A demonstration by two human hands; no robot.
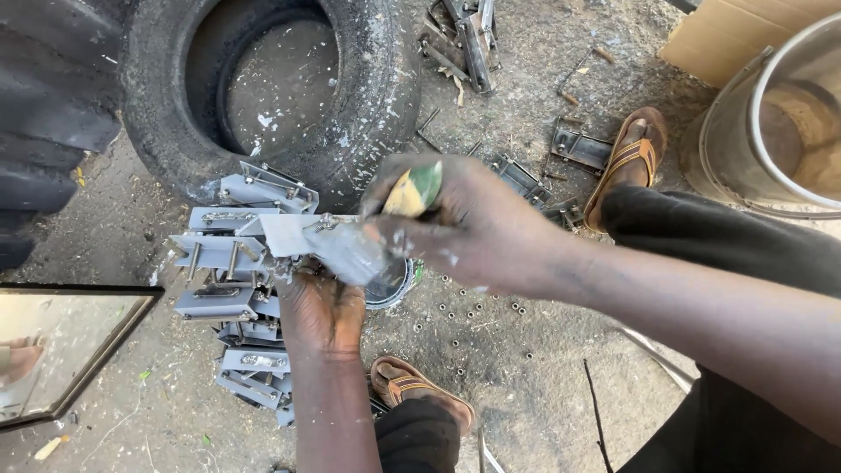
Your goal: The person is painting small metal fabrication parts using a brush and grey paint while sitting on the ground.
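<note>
Big worn black rubber tyre (pixel 289 96) lies on the dirt floor (pixel 526 377) ahead of you. Stack of grey-painted metal brackets (pixel 232 289) sits beside it, below your hands. Your left hand (pixel 322 308) is clenched on a grey-painted flat metal bracket piece (pixel 328 241), holding it up over the stack. Your right hand (pixel 464 228) is closed tight on a green-and-yellow-handled paintbrush (pixel 412 191), tip against the piece. Small metal bushings (pixel 477 308) lie scattered on the floor.
</note>
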